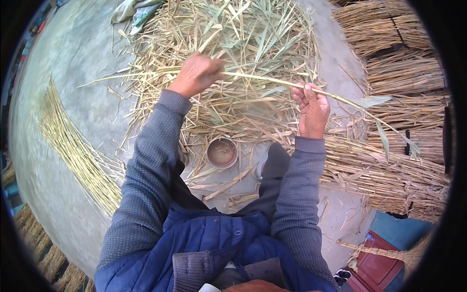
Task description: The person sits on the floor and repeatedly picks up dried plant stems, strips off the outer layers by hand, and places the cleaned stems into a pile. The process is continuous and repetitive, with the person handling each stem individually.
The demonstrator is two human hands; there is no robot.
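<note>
One long, thin reed stalk [265,78] stretches across in front of me, between both hands. My left hand [196,74] is closed in a fist around its left part, and a thin end sticks out far to the left. My right hand [313,108] pinches the stalk between thumb and fingers, palm turned up. Beyond that grip the stalk bends down to the right, with several green leaves [383,138] hanging from it. Beneath my hands lies a broad heap of dry and pale green reed leaves [253,41].
A small round tin [209,158] stands between my feet. Bare stalks [80,151] lie on the concrete floor [63,44] at left. Thick reed bundles [404,73] are stacked at right, with loose reeds [369,163] nearer. A straw broom [377,251] and red board [377,270] lie lower right.
</note>
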